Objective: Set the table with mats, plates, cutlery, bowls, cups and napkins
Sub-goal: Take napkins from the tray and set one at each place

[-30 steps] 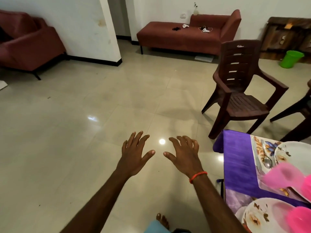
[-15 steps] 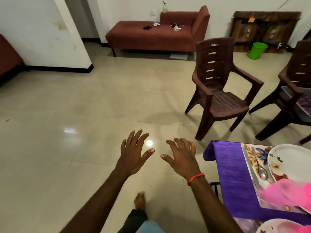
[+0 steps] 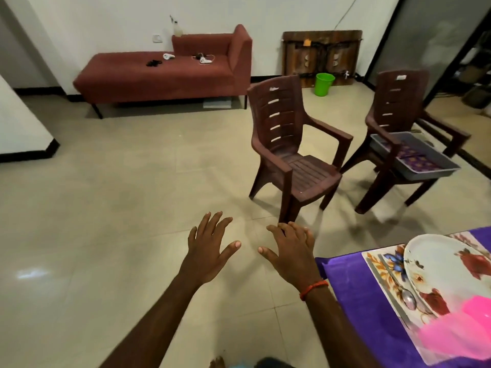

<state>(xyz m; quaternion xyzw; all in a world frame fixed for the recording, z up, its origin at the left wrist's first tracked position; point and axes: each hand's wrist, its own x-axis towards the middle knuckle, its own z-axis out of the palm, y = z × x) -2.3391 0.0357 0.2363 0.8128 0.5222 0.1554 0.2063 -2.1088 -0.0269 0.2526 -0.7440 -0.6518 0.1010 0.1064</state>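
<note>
My left hand [image 3: 208, 248] and my right hand [image 3: 291, 251] are stretched out over the floor, fingers spread, both holding nothing. At the lower right is the corner of a table under a purple cloth [image 3: 356, 290]. A flowered mat [image 3: 380, 277] lies on it, with a white flowered plate [image 3: 441, 264], a spoon [image 3: 406, 296] and a knife [image 3: 385, 285] to the plate's left. Something pink [image 3: 457, 333], blurred, covers the mat's near end. On the far chair's seat sits a grey tray [image 3: 438, 171] holding purple mats [image 3: 417, 162].
Two brown plastic chairs stand ahead: one [image 3: 292, 150] just past my right hand, one [image 3: 401, 123] further right with the tray. A red sofa [image 3: 164, 75] runs along the back wall, a green bucket [image 3: 324, 84] beside it. Open tiled floor lies to the left.
The view has swung to the right: the second chair with its tray has come into sight and the table has slid to the lower right. Both hands stay spread and hold nothing.
</note>
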